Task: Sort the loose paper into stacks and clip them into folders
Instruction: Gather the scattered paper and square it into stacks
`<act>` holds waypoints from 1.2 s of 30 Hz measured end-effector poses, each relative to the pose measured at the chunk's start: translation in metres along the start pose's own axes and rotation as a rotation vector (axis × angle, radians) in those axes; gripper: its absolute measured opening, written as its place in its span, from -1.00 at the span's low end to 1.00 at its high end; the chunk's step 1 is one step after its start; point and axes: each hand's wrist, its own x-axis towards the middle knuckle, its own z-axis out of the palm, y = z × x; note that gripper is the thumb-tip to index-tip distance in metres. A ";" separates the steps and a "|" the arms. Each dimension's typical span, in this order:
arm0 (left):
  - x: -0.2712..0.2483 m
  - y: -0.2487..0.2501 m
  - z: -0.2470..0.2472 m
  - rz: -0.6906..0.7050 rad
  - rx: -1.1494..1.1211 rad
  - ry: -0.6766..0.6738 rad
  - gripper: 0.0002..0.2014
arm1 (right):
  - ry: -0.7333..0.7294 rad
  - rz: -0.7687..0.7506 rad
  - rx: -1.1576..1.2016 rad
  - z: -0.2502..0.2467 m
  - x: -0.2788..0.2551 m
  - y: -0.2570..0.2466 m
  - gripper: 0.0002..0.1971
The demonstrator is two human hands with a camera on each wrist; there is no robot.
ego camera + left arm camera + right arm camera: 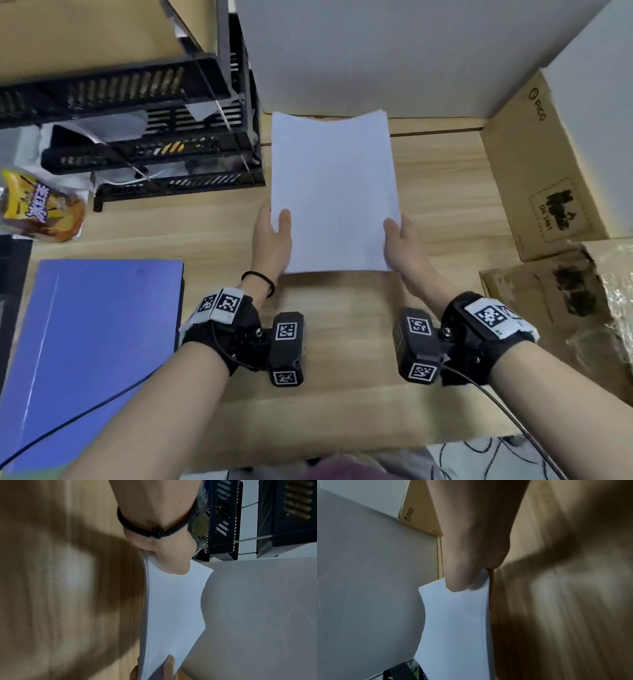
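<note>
Both hands are gripping now: the left hand (272,236) is pinching the left edge of the paper stack (334,192), thumb on top, and the right hand (402,245) is clamping the right edge likewise. White, thin, slightly bowed sheets are hanging above the wood-grain table (342,342), long axis running straight away from the person. That smooth blue folder (92,342) is lying flat to the left, nearer the left hand.

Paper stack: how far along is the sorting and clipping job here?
Done: sheets are gathered into one paper stack. In hand: left hand and right hand pinch its side edges above the desk. Left: the blue folder lies closed, nothing clipped yet.
</note>
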 end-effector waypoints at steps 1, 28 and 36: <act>0.007 0.003 0.003 0.000 -0.018 0.008 -0.71 | -0.001 -0.031 -0.012 -0.001 0.009 -0.009 -0.57; 0.033 -0.031 0.005 -0.282 0.286 -0.340 -0.41 | -0.335 0.195 0.003 -0.001 0.055 0.024 -0.35; 0.033 -0.032 -0.009 -0.275 0.334 -0.415 -0.37 | -0.261 0.190 -0.086 0.012 0.054 0.032 -0.48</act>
